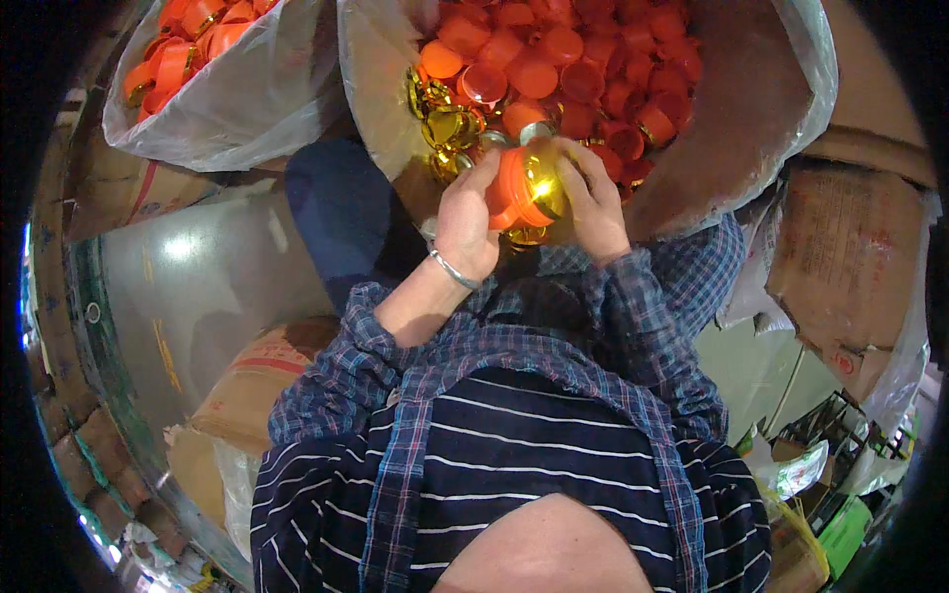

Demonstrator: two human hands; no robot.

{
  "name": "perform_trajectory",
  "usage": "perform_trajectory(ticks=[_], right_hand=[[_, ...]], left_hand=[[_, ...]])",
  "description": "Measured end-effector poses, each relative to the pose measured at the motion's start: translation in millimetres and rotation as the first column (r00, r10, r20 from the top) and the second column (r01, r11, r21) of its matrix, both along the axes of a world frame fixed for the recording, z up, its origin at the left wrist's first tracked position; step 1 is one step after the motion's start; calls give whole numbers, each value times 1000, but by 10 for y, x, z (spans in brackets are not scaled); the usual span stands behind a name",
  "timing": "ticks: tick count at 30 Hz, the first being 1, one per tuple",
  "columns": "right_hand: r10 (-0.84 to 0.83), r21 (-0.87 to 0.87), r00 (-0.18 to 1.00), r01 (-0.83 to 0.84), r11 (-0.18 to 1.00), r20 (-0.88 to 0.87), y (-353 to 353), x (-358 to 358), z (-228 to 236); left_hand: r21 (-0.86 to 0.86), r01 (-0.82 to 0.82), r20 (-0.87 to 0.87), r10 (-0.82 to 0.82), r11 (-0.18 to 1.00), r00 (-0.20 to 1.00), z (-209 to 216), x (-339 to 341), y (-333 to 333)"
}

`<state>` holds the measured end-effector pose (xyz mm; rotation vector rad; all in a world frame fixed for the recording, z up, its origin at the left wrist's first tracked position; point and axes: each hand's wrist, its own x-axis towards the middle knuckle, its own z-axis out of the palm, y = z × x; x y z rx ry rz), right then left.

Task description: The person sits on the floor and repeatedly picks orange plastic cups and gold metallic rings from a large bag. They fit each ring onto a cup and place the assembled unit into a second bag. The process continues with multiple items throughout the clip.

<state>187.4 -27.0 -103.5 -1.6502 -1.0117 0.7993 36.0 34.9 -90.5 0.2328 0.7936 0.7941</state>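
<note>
Over the near edge of a large plastic-lined container (761, 89), both my hands meet around one piece. My left hand (467, 225), with a metal bangle at its wrist, is closed on an orange cap (507, 186). A shiny gold cover (544, 183) sits against the cap's right side. My right hand (595, 206) has its fingers closed on that gold cover. Beyond them lie many loose orange caps (534, 75). Several gold covers (447, 127) are heaped at the left of the container. My fingers partly hide how cap and cover join.
A second plastic bag (232, 124) with orange and gold caps (176, 67) stands at the upper left. Cardboard boxes stand at the right (840, 267) and lower left (262, 381). My legs are folded below the large container, near its edge.
</note>
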Motion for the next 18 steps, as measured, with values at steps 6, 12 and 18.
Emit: perform_trajectory(ticks=[6, 12, 18], right_hand=[[31, 288, 876, -191, 938, 480, -77, -326, 351], [-43, 330, 815, -186, 925, 579, -128, -479, 454], [-73, 360, 925, -71, 930, 372, -26, -521, 319]], left_hand=[[138, -57, -58, 66, 989, 996, 278, -16, -162], [175, -33, -58, 44, 984, 997, 443, -26, -256], [493, -7, -260, 155, 870, 953, 372, 20, -306]])
